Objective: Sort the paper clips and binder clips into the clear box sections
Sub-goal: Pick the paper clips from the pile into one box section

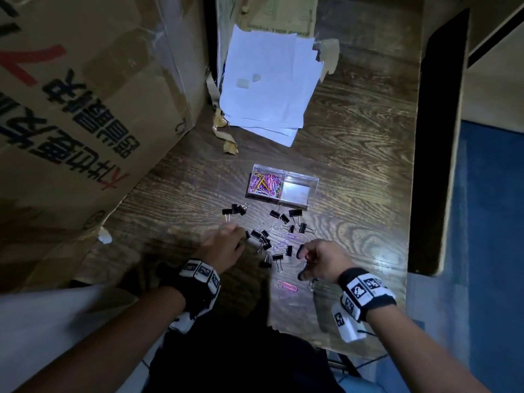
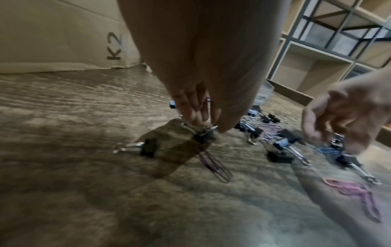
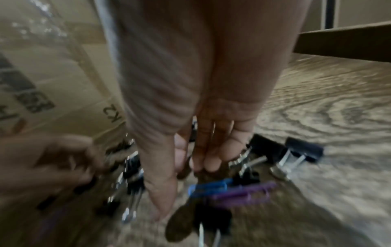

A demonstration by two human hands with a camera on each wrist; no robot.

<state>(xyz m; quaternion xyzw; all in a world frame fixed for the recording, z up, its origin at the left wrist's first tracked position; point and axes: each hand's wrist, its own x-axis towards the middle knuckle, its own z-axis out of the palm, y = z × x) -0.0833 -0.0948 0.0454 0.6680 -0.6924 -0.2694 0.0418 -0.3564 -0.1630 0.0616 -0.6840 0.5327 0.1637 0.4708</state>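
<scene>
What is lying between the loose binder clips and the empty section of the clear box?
Nothing visible blocks the way. The binder clips lie scattered on the bare table just in front of the clear box, whose empty right section is open on top. The paper clips fill only the left section.

I see black binder clips [image 1: 274, 214] with silver wire handles on a dark brown wood-grain table [image 1: 354, 154]. The clear box [image 1: 283, 186] holds pink, purple, yellow and green paper clips [image 1: 265, 181]; loose ones read pink [image 1: 287, 286], purple [image 3: 243, 193] and blue [image 3: 209, 185]. Paper [image 1: 269, 83] is white, the carton [image 1: 79, 95] tan with black and red print, and my wristbands [image 1: 361, 300] black with white square markers.
</scene>
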